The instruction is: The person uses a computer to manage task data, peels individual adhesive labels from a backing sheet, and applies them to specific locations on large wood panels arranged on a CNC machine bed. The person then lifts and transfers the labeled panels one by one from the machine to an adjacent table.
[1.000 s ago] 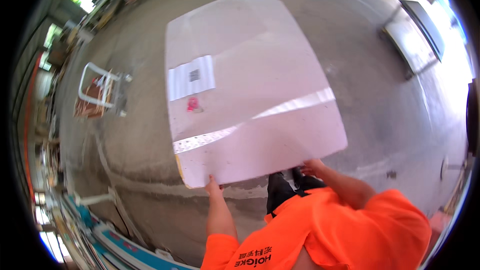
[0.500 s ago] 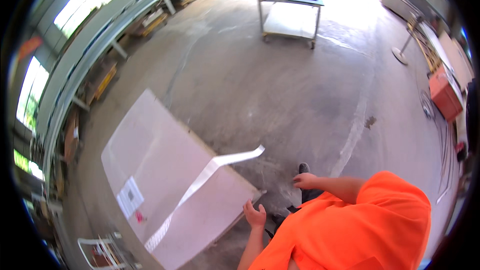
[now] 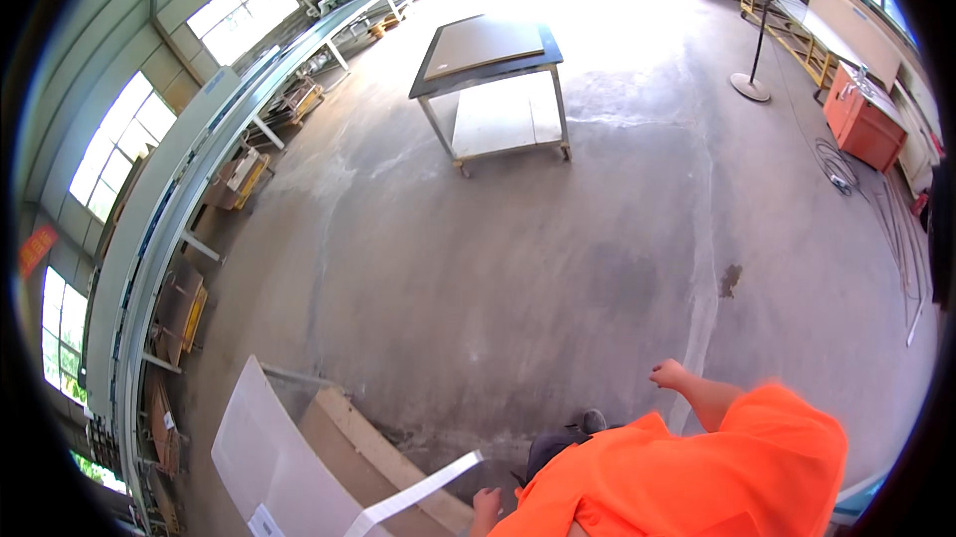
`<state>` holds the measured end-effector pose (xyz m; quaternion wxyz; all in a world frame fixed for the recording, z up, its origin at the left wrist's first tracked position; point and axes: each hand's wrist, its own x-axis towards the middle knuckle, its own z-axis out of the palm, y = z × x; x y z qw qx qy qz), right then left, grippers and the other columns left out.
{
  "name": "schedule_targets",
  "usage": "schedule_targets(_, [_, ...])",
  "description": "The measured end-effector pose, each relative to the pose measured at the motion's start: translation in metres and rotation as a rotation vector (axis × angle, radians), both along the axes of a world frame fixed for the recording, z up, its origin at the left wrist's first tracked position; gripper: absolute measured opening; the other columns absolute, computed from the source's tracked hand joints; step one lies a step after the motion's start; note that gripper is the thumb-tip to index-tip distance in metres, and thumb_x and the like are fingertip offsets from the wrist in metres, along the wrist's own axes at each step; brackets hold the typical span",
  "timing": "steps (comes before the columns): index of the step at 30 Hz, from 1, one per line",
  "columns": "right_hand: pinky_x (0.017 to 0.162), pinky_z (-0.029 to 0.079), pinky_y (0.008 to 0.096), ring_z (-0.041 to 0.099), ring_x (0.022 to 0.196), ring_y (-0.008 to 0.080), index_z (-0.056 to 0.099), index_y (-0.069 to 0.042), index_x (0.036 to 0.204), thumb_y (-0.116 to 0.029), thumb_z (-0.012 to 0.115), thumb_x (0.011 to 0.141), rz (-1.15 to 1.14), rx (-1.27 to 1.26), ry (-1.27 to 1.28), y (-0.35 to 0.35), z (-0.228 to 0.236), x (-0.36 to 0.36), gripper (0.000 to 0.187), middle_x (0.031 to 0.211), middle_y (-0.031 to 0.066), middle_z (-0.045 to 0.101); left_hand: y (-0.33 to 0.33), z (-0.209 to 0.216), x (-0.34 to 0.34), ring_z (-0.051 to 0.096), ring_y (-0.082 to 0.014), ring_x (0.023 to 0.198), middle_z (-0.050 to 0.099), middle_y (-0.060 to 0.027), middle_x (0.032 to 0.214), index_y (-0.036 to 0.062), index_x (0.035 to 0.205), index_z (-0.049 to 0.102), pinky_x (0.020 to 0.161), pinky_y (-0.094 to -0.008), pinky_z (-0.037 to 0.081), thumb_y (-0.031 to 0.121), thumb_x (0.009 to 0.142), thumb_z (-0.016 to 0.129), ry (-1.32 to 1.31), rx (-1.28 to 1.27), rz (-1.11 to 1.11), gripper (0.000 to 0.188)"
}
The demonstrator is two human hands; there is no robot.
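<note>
My left hand (image 3: 487, 501) hangs at the lower edge, close to the near corner of a large white board (image 3: 284, 442). Its fingers are too small and partly hidden to read, and no object shows in it. A white strip (image 3: 418, 490) lies across the board, its far end sticking out past the edge. Below and beside the board runs a beige layer (image 3: 373, 442), like a thick panel edge. My right hand (image 3: 672, 374) is out to the right over bare floor, fingers curled in, with nothing visible in them.
A wheeled table (image 3: 508, 143) with a flat board (image 3: 485, 46) on top stands ahead. A long conveyor-like bench (image 3: 214, 138) lines the left wall. At right are a pedestal fan (image 3: 751, 88), a red cabinet (image 3: 862, 121) and a coiled cable (image 3: 835, 160) on the floor.
My view has lifted and swung, so the white board sits lower and the wheeled table nearer the middle. My left hand has dropped toward the lower edge; the right has swung outward.
</note>
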<state>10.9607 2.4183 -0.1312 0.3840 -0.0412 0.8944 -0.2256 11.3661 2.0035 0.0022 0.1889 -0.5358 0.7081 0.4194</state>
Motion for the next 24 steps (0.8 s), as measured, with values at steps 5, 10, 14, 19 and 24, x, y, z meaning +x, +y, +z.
schedule_targets(5, [0.082,0.048,0.0368,0.062,0.089,0.031,0.063,-0.004,0.105,-0.029,0.057,0.072,-0.152,-0.179,-0.001,-0.102,0.047,-0.081,0.042,0.097,0.0148,0.065,-0.038,-0.025,-0.119,0.064,-0.0191,0.069,0.065,-0.0132,0.079,-0.0051,0.101,0.06,0.062,-0.0307,0.05,0.024,0.076,0.06,0.18,-0.024,-0.271,0.039])
schedule_targets(10, [0.088,0.045,0.036,0.058,0.101,0.031,0.062,-0.004,0.109,-0.03,0.058,0.073,-0.097,-0.173,-0.024,-0.141,0.109,-0.126,0.044,0.106,0.0163,0.062,-0.084,-0.117,-0.182,0.061,-0.0175,0.063,0.063,-0.0098,0.072,-0.004,0.088,0.062,0.058,-0.0291,0.049,0.021,0.076,0.06,0.148,0.169,-0.085,0.028])
schedule_targets(14, [0.079,0.049,0.0351,0.061,0.092,0.0274,0.059,-0.004,0.113,-0.029,0.059,0.074,-0.028,-0.131,0.093,-0.144,0.161,-0.272,0.047,0.103,0.014,0.064,-0.113,-0.165,-0.321,0.059,-0.0165,0.06,0.063,-0.0084,0.069,-0.0023,0.084,0.062,0.055,-0.0294,0.047,0.02,0.075,0.059,0.22,0.272,0.119,0.024])
schedule_targets(19, [0.062,0.052,0.0309,0.064,0.073,0.0189,0.055,0.0,0.117,-0.021,0.062,0.076,-0.267,-0.204,-0.025,-0.136,0.194,-0.226,0.046,0.092,0.0122,0.066,-0.117,-0.07,-0.324,0.059,-0.0142,0.063,0.062,-0.0075,0.071,-0.004,0.093,0.06,0.059,-0.0287,0.047,0.021,0.076,0.059,0.103,0.146,-0.082,0.03])
schedule_targets(24, [0.051,0.048,0.0328,0.062,0.063,0.022,0.052,-0.004,0.116,-0.014,0.061,0.079,-0.388,-0.29,-0.177,-0.171,0.175,-0.461,0.04,0.085,0.0098,0.064,-0.14,-0.065,-0.443,0.06,-0.0138,0.068,0.063,-0.0074,0.074,-0.0095,0.114,0.051,0.064,-0.0282,0.048,0.017,0.08,0.06,0.59,-0.007,0.3,0.044])
